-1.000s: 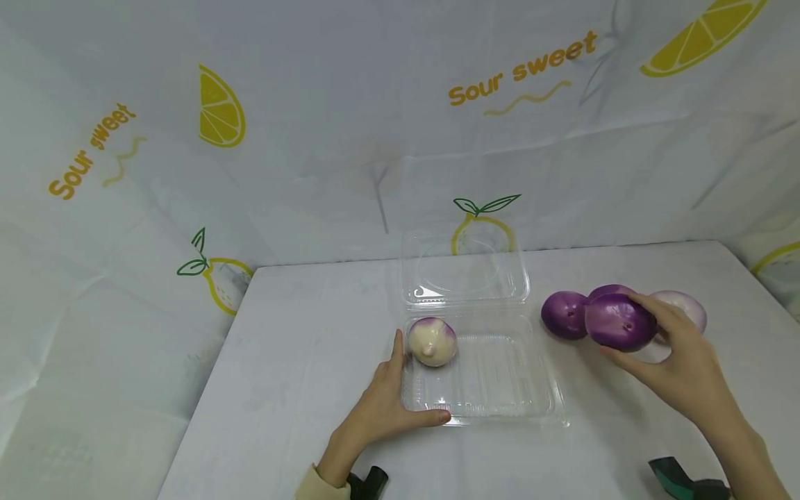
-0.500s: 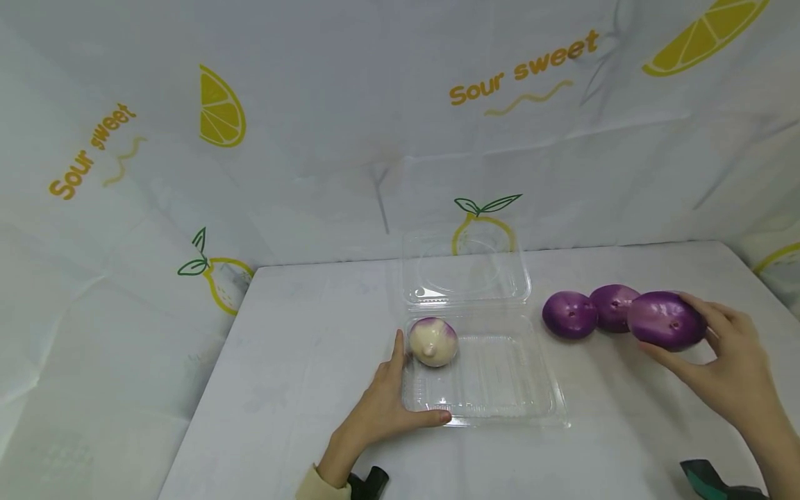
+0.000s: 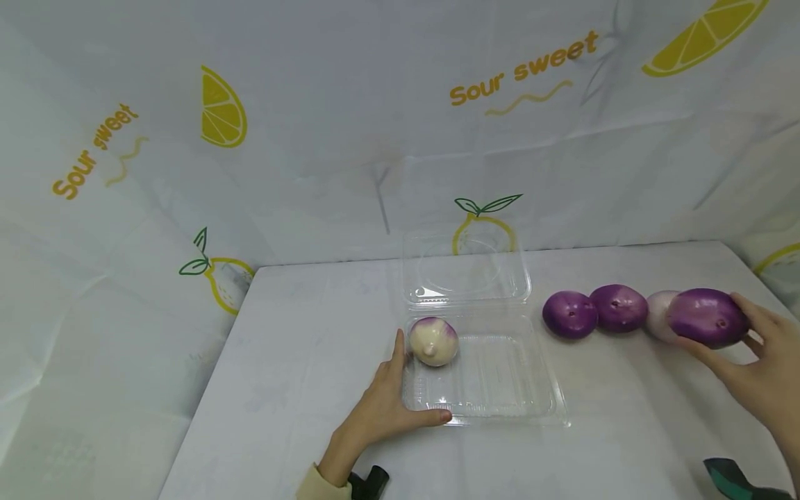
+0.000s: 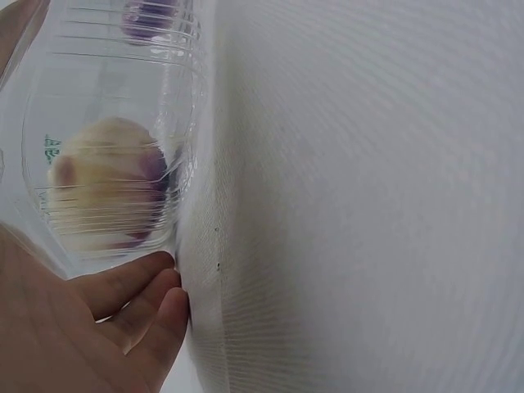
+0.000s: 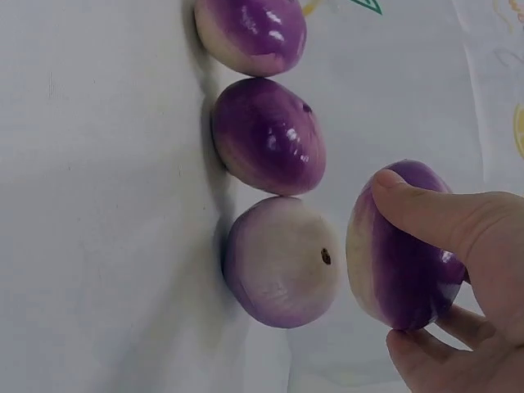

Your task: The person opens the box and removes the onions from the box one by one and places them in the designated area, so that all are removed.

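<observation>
My right hand [image 3: 771, 364] holds a glossy purple-and-white turnip [image 3: 708, 318] between thumb and fingers at the right. In the right wrist view the turnip [image 5: 401, 246] is raised beside a paler turnip [image 5: 282, 262] on the table. The head view shows that pale turnip [image 3: 659, 316] partly hidden behind the held one. My left hand [image 3: 381, 403] rests at the near left corner of a clear plastic clamshell container [image 3: 487, 417], thumb along the front edge and fingers straight along the side. A mostly white turnip [image 3: 433, 342] sits inside, at its left.
Two purple turnips, a left one [image 3: 569, 314] and a middle one [image 3: 619, 307], stand in a row with the pale one, right of the container. The container's lid [image 3: 464, 274] is raised at the back. A lemon-printed cloth [image 3: 337, 139] hangs behind the white table [image 3: 300, 333].
My right hand has carried the held turnip to the right, past the row, uncovering the middle purple turnip. The left hand and the container have stayed in place.
</observation>
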`<state>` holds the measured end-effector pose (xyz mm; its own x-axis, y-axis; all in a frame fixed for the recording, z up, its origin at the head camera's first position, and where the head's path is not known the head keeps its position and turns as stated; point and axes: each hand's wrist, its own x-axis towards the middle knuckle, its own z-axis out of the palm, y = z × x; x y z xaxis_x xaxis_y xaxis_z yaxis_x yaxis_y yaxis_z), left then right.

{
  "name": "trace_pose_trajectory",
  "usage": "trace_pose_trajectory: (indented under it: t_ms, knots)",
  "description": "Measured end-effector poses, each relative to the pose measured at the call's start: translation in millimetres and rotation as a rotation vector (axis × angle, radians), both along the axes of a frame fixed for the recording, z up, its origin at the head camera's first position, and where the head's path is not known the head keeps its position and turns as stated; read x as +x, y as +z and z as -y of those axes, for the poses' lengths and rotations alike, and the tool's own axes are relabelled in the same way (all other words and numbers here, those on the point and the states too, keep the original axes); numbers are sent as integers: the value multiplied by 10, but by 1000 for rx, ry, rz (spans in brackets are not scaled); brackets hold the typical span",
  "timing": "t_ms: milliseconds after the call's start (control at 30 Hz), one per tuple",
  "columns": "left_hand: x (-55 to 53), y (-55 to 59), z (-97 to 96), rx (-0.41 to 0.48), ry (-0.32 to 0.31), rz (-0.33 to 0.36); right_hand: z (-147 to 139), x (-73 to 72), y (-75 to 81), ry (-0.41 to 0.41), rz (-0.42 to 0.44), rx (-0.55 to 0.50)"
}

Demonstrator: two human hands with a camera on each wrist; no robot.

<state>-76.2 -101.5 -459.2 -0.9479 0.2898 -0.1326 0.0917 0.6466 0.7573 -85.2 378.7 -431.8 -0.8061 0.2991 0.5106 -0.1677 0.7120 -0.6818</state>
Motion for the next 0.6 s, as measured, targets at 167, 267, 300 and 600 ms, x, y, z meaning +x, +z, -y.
trace_pose_trajectory:
  t_ms: [167,267,300,600]
  knots:
    - [1,0,0,3,-1,-5,-339,-91,-313,-94,39,-88]
    - [0,-4,2,2,-2,-9,-609,-194,-545,-136,51,-145]
    - [0,-5,3,1,-2,-9,-613,-195,-542,-155,63,-154]
    - [-1,-9,6,0,-4,-4,-760,-209,-635,-231,173,-172]
